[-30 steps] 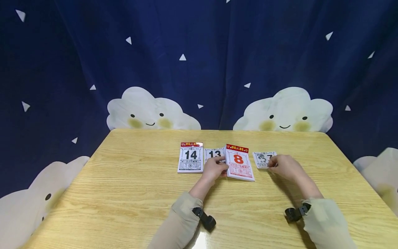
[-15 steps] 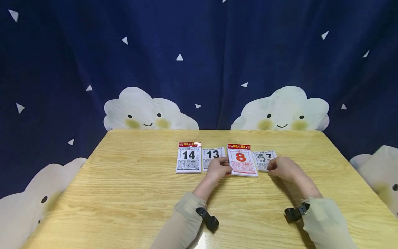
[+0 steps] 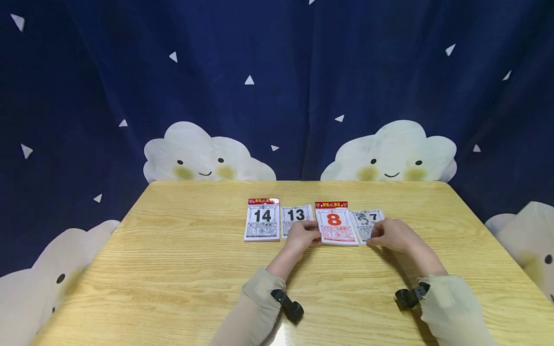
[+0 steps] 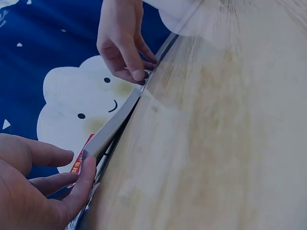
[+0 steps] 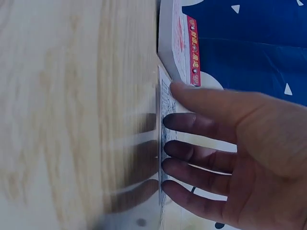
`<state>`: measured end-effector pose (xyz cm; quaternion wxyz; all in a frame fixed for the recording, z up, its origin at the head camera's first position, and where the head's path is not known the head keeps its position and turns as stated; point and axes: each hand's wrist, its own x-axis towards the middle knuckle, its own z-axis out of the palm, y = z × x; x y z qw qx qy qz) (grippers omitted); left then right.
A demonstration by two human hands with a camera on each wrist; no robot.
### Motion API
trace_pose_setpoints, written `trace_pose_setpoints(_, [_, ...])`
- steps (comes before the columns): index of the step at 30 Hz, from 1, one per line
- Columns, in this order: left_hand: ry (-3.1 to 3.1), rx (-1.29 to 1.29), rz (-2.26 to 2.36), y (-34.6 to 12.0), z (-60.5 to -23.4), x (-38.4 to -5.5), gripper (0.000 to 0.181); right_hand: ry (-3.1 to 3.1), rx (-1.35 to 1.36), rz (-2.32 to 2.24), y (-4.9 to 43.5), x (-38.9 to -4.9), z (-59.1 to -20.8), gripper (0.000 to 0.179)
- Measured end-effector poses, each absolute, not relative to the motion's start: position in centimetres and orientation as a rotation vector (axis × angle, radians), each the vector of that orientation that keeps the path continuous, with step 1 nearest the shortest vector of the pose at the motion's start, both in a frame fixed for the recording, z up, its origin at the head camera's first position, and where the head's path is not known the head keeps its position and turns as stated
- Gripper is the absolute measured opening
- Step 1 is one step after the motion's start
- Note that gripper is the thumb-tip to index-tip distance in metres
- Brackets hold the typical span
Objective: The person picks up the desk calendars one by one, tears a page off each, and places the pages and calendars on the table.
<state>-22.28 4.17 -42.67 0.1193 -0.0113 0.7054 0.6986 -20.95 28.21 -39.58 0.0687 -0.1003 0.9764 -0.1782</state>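
Observation:
In the head view my left hand (image 3: 301,236) is at the left edge of a calendar pad (image 3: 334,222) with a big red 8 and a red header strip. The left wrist view shows thumb and fingers on either side of the pad's corner (image 4: 106,132). To its right lies a loose calendar sheet (image 3: 364,222) printed with a black 7. My right hand (image 3: 394,235) rests on this sheet's lower right part. In the right wrist view its outstretched fingers (image 5: 184,151) press their tips on the flat sheet, the thumb near the pad.
Left of my left hand lie a loose sheet (image 3: 295,215) marked 13, partly covered by the hand, and another calendar pad (image 3: 262,221) marked 14. All lie on a wooden table (image 3: 173,269). A dark blue curtain (image 3: 225,57) with clouds hangs behind the far edge.
The pad marked 8 has turned straighter and shifted clear of the 13 sheet. The 7 sheet has slid left and nearer to me, up beside the pad, with my right hand on it.

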Motion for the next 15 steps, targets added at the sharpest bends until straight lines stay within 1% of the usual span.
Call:
trace_pose_setpoints(5, [2.048, -0.025, 2.041, 4.07, -42.62, -22.25, 0.039, 2.939, -0.254, -0.537, 27.92, -20.94, -39.82, 0.016])
trace_pose_setpoints(11, [2.054, -0.002, 2.021, 3.93, -42.56, -22.26, 0.041, 2.951, -0.226, -0.511, 27.71, -20.92, -39.92, 0.016])
trace_pose_setpoints(15, [2.113, 0.016, 1.953, 3.51, -42.40, -22.36, 0.036, 2.976, -0.253, -0.500, 27.86, -20.97, -39.71, 0.017])
